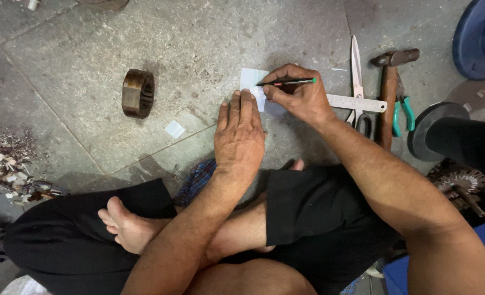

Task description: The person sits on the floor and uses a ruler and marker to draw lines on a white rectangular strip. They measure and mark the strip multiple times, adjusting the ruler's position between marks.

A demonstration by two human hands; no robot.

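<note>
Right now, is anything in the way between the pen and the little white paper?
Nothing visible. The right hand holds the pen with its tip down at the white paper on the stone floor, and the left hand presses that paper flat.

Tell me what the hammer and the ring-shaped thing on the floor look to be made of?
The hammer seems to have a brown wooden handle and a dark, dull metal head. The ring-shaped part looks like rusty brown metal, slotted on its inner face; I can't be sure.
</note>
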